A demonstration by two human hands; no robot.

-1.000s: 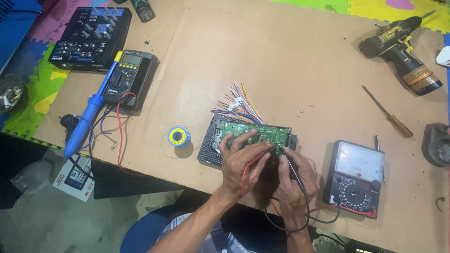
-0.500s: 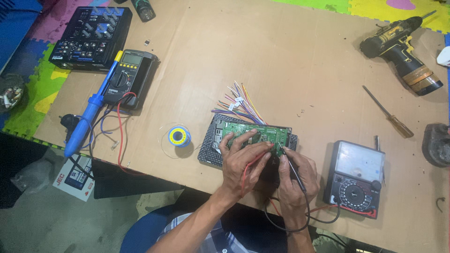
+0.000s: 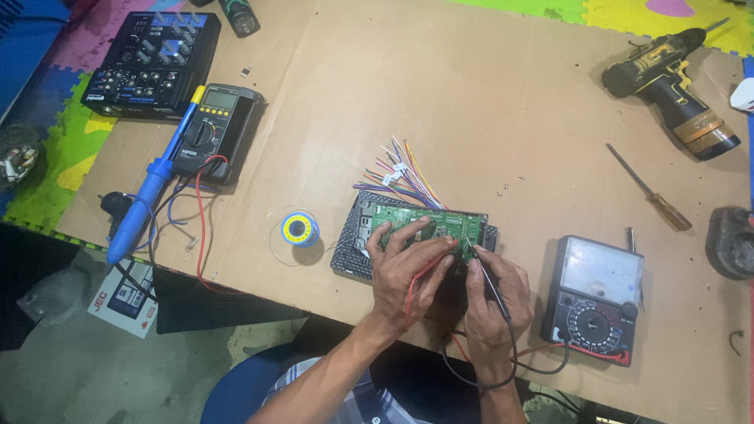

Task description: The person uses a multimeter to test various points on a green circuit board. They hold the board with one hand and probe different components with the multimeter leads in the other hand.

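A green circuit board (image 3: 440, 224) lies on a black grid panel (image 3: 355, 250) near the front edge of the cardboard-covered table (image 3: 471, 94). A bundle of coloured wires (image 3: 404, 174) fans out behind the board. My left hand (image 3: 407, 271) rests on the board and holds a red probe lead (image 3: 418, 276). Beside it, my right hand (image 3: 491, 294) grips a black probe (image 3: 481, 263) whose tip touches the board's right part. Both leads run to the analog multimeter (image 3: 598, 298) on the right.
A solder spool (image 3: 300, 228) sits left of the board. Further left are a digital multimeter (image 3: 218, 130), a blue soldering iron (image 3: 153, 184) and a black knobbed device (image 3: 153, 55). A screwdriver (image 3: 649, 188) and a cordless drill (image 3: 677, 67) lie at the right.
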